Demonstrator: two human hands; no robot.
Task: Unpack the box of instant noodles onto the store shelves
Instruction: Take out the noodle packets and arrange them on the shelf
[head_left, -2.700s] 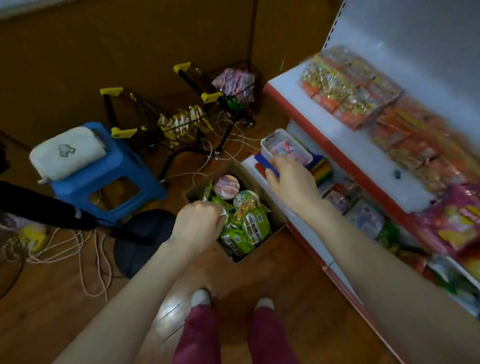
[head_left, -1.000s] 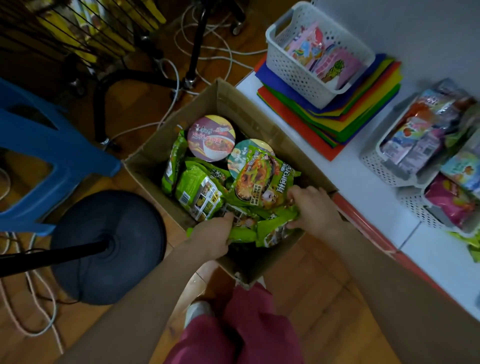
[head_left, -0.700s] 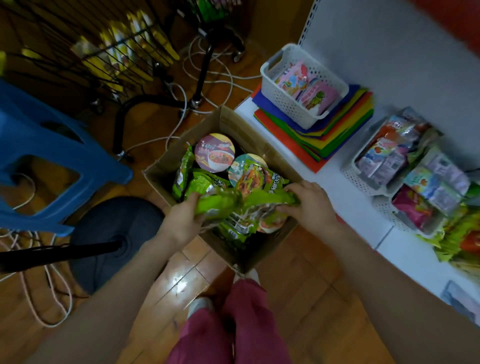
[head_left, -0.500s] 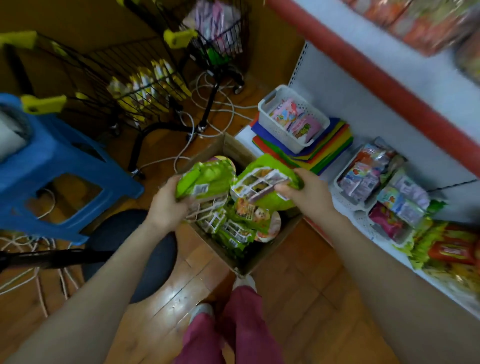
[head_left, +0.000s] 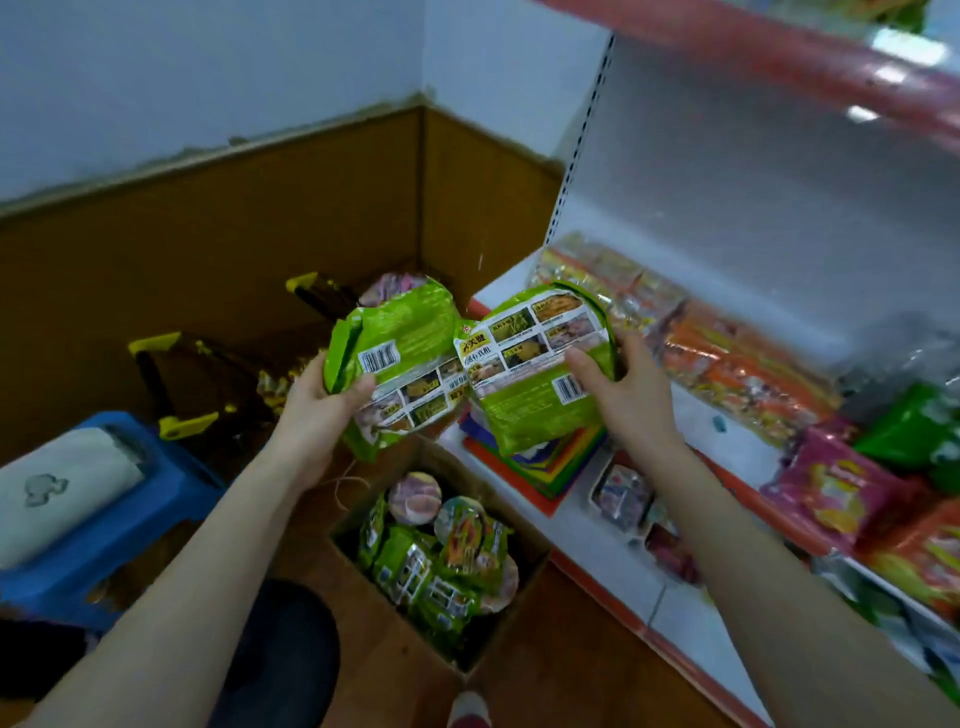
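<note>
Two green instant noodle packets are held up side by side above the box, printed backs towards the camera, barcodes showing. The left hand grips the left noodle packet from below, thumb pressed across its face and fingers curled behind. The right hand grips the right noodle packet at its right edge, thumb on the face and fingers wrapped round the back. The packets' inner edges meet or overlap between the hands; which one lies in front is hard to tell.

Below them the open cardboard box stands on the wooden floor, just beside the shelving. In it lie more green packets and cup noodles with round lids.

To the right, the bottom shelf, white with a red edge, carries a stack of coloured sheets, partly hidden by the right packet, and a white basket of small wrapped goods. The shelf above holds rows of orange packets, a pink bag and a green bag, all blurred.

To the left stands a blue plastic stool with a white pouch on top. Behind it are dark wire baskets with yellow handles. A black round base lies on the floor beside the box, and the toe of a shoe shows at the bottom edge.
</note>
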